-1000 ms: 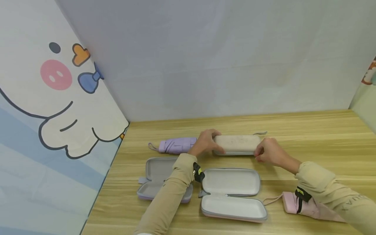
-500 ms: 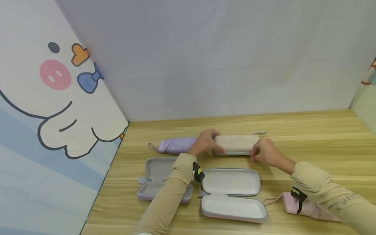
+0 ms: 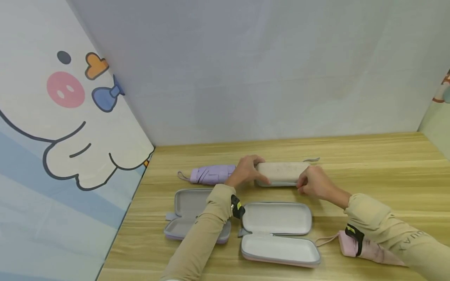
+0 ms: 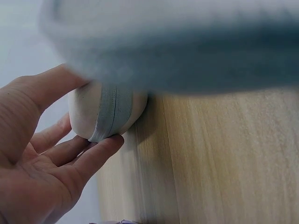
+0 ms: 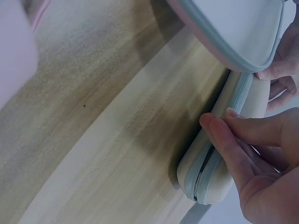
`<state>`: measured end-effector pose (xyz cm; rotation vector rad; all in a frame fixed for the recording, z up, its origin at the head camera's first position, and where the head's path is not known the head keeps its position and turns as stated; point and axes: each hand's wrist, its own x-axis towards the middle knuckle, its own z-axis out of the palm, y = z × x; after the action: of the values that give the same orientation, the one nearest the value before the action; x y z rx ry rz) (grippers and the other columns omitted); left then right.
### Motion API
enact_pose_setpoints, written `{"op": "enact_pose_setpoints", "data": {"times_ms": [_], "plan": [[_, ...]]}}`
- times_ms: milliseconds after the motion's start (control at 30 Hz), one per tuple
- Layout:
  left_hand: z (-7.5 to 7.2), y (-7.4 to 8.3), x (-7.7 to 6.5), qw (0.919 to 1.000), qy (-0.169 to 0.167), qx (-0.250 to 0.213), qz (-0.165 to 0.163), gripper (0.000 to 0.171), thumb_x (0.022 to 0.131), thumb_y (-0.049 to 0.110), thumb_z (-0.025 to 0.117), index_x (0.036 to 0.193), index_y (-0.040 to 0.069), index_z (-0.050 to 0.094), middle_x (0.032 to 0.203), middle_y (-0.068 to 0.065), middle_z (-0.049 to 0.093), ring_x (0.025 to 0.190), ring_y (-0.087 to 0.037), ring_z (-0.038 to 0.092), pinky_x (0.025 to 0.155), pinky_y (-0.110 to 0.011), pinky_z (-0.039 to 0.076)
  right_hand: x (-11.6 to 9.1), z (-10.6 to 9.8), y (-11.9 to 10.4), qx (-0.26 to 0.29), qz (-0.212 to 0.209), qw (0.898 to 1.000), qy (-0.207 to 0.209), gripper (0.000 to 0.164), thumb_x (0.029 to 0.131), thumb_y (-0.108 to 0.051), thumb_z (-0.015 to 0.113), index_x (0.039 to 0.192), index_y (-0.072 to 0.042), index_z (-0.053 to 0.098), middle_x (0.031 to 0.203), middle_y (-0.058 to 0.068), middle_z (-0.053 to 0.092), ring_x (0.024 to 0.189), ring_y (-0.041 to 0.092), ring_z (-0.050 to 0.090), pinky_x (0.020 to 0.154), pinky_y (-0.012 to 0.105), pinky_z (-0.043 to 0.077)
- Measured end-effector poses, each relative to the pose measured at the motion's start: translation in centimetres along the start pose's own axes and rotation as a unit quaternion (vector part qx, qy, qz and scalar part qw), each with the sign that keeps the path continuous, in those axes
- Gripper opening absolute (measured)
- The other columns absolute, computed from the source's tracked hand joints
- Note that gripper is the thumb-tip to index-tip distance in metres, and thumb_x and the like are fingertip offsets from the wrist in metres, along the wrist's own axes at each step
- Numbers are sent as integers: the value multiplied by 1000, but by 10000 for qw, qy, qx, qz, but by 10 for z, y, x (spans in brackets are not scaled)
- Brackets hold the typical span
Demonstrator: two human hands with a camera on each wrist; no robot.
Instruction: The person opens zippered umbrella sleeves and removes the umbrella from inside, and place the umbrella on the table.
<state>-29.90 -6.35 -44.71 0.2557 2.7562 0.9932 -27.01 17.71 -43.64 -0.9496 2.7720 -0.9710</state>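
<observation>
A cream pencil-case-like zip case [image 3: 281,170] lies near the back of the table. My left hand [image 3: 245,170] grips its left end, thumb and fingers curled round it, as the left wrist view also shows. At the front side of the case, my right hand [image 3: 318,183] pinches the zipper with thumb and forefinger; the pull itself is hidden by the fingertips. In the right wrist view, the zipper tape [image 5: 201,175] is parted behind my right hand [image 5: 266,154], towards the case's right end, leaving a dark slit.
Two zip cases lie open nearer me: a purple one [image 3: 191,207], partly behind my left arm, and a pink one [image 3: 277,218]. A folded purple umbrella [image 3: 212,174] is left of my left hand. A folded pink umbrella [image 3: 374,250] lies under my right forearm.
My right hand has slid a little to the left along the front edge of the cream case. My left hand stays at the left end.
</observation>
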Motion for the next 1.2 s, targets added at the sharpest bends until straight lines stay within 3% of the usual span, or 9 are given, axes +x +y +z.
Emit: {"op": "enact_pose_setpoints", "data": {"times_ms": [700,1200], "plan": [[0,0,0,10000,52,0,61,78,57,30,92,126,9,60,125,-5,60,116,-19,53,96,-29,44,8,1,-6,30,96,9999,-120,12,66,7,77,63,-3,70,63,1,66,60,11,55,55,26,47],[0,1,-1,9998,134,-23,115,78,57,29,92,125,9,60,124,-5,60,115,-20,54,94,-29,45,13,5,-8,62,-87,9998,-148,15,66,9,77,62,-3,69,61,1,65,56,9,54,52,24,47]]}}
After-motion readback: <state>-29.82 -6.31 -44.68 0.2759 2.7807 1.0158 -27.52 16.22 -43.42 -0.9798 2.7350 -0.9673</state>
